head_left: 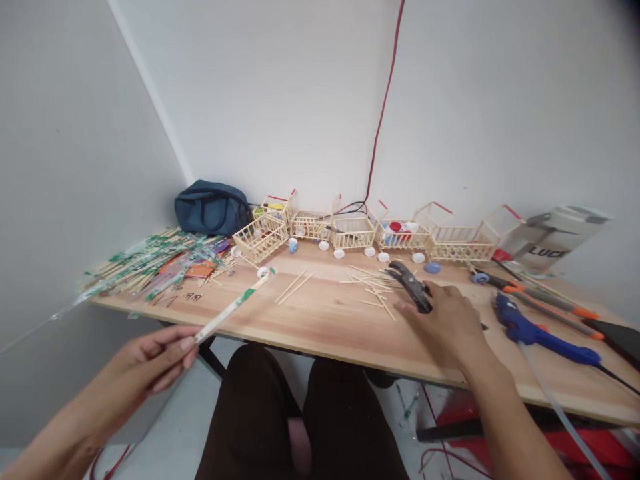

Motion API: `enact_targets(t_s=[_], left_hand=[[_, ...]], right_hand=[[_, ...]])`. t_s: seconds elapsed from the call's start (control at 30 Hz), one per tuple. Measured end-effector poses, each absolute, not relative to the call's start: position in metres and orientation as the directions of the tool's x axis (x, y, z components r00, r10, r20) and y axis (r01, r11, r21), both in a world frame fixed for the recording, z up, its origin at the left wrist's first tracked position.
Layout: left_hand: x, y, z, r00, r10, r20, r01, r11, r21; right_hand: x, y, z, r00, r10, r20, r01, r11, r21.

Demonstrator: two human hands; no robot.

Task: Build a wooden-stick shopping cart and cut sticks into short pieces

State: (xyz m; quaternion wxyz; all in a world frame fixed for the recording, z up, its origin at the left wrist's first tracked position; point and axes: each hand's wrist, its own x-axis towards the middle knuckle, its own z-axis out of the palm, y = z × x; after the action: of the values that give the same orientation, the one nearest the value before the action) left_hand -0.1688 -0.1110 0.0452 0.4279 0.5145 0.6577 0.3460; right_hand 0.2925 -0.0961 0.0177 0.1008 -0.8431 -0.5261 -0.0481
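Observation:
Held out in front of my left hand [160,357] is a slim, white wrapped chopstick packet [230,310] with green print, its lower end pinched between thumb and fingers. The far end reaches over the table near a small white wheel [263,272]. On the right, my right hand [445,320] is closed around a black pliers-like tool [413,287], just above the tabletop; its exact kind is unclear. Beside that tool lies a loose pile of thin wooden sticks [373,283]. Two more sticks [295,287] lie apart to the left.
Several small stick-built carts [353,233] on bottle-cap wheels line the wall. Green-printed chopstick packets [145,260] heap at the left by a blue bag [213,208]. A blue glue gun [545,333], orange-handled tools [555,303] and a printed pouch [555,240] are on the right.

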Motion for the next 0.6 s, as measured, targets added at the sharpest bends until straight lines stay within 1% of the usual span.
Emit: enact_targets(t_s=[0.07,0.1,0.3,0.43,0.6], left_hand=[[-0.154,-0.112,0.036,0.037,0.943,-0.332,0.253,0.312,0.916],[-0.146,-0.112,0.03,0.097,0.927,-0.363,0.203,0.339,0.919],[-0.098,-0.12,0.001,0.338,0.847,-0.411,0.012,0.433,0.901],[-0.074,-0.124,-0.01,0.4,0.831,-0.386,-0.054,0.441,0.896],[-0.061,-0.128,-0.018,0.406,0.849,-0.337,-0.079,0.4,0.913]], right_hand=[[0.285,-0.101,0.017,0.392,0.901,0.186,0.919,-0.376,-0.115],[0.284,-0.101,0.017,0.394,0.901,0.181,0.918,-0.379,-0.113],[0.298,-0.085,0.009,0.567,0.814,0.127,0.824,-0.558,-0.099],[0.305,-0.079,0.006,0.577,0.813,0.08,0.817,-0.572,-0.078],[0.309,-0.079,-0.001,0.543,0.837,0.06,0.839,-0.539,-0.072]])
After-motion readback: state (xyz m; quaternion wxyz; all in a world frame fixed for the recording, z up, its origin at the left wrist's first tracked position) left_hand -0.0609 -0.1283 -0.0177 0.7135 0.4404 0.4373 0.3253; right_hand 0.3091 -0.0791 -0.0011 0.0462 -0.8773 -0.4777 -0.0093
